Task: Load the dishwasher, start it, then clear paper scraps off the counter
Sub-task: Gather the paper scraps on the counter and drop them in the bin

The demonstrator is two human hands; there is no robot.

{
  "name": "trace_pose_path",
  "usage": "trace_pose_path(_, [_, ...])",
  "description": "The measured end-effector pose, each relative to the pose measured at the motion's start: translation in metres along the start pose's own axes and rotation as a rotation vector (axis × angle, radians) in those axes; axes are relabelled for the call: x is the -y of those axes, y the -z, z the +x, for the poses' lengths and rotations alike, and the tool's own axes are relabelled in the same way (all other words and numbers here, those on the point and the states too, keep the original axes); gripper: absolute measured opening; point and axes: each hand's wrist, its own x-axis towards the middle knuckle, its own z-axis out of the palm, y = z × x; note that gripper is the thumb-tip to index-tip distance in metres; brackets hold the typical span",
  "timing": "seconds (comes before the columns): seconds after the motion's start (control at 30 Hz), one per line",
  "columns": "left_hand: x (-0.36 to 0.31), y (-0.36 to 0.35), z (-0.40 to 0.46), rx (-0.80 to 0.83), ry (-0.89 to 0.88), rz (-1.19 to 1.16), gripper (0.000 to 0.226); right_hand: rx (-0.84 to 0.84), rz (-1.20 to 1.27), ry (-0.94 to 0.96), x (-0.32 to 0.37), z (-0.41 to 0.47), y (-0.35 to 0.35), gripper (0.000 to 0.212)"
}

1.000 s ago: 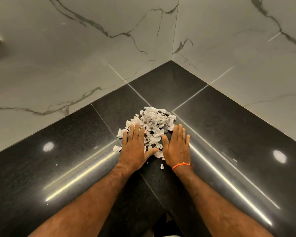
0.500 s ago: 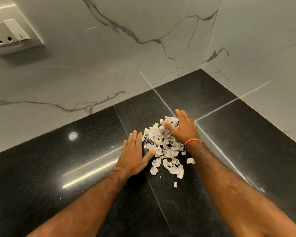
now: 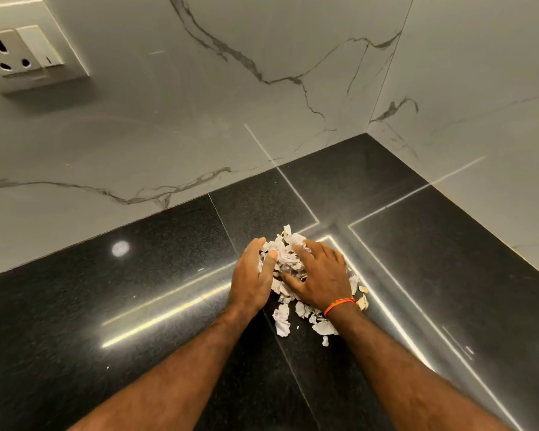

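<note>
Black counter [image 3: 156, 306]: I see left hand [image 3: 253, 281] and right hand [image 3: 319, 275] cupped open, touching the paper scraps [image 3: 285, 255] pile.

Our hands [image 3: 288, 275] are covering most of the paper scraps [image 3: 285, 255], so we are not seeing the pile's middle. The wall socket [image 3: 28, 54] is getting cut off at upper left.
</note>
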Motion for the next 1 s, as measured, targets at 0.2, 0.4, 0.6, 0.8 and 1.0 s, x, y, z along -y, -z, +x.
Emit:
trace_pose_path(0.2, [-0.014,0.005,0.008,-0.097,0.226,-0.523,0.042,-0.001,0.138,-0.050,0.001,0.013,0.002,0.042])
trace_pose_path(0.4, [-0.020,0.008,0.016,-0.083,0.319,-0.733,0.025,0.067,0.534,-0.338,0.027,0.036,0.019,0.025])
trace_pose_path(0.6, [-0.029,-0.005,0.021,-0.042,0.456,-1.105,0.040,0.040,0.972,-0.509,0.065,0.046,0.024,0.003])
trace_pose_path(0.8, [-0.031,-0.012,0.024,-0.043,0.569,-1.321,0.063,0.119,1.265,-0.494,0.082,0.039,0.030,0.033])
trace_pose_path(1.0, [-0.016,-0.015,0.033,-0.023,0.653,-1.344,0.080,-0.164,0.796,-0.273,0.048,0.019,0.036,0.049])
